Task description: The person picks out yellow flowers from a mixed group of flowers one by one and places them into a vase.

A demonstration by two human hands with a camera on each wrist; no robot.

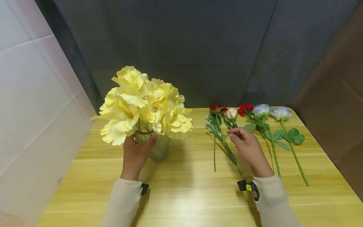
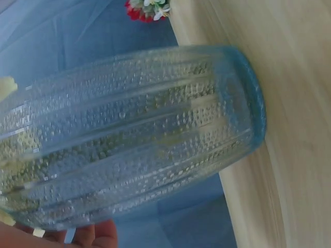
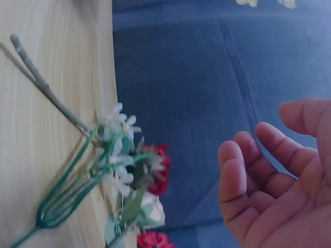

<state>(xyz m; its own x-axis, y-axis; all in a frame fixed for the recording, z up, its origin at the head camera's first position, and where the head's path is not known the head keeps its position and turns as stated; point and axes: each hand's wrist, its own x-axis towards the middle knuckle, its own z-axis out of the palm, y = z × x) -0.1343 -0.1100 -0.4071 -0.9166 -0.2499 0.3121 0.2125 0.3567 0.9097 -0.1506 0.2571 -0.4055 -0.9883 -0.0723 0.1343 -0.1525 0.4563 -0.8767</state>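
Observation:
My left hand (image 1: 135,159) grips a clear ribbed glass vase (image 1: 160,149) near its rim, the thumb on the near side. Large yellow flowers (image 1: 161,102) fill the vase and spread over its mouth. In the left wrist view, fingertips (image 2: 105,235) show along the edge of the textured glass. My right hand (image 1: 250,150) hovers over the flowers on the right, its fingers loosely bent. The right wrist view shows nothing in that palm (image 3: 295,222). Closest to it lies a green stem with small white flowers (image 3: 118,160).
On the right of the wooden table (image 1: 181,195) lie a red flower (image 1: 245,109), a pale pink rose (image 1: 231,113) and two pale blue flowers (image 1: 261,110) with green stems. A dark cloth (image 1: 181,47) hangs behind the table, with a white one (image 1: 37,94) at the left.

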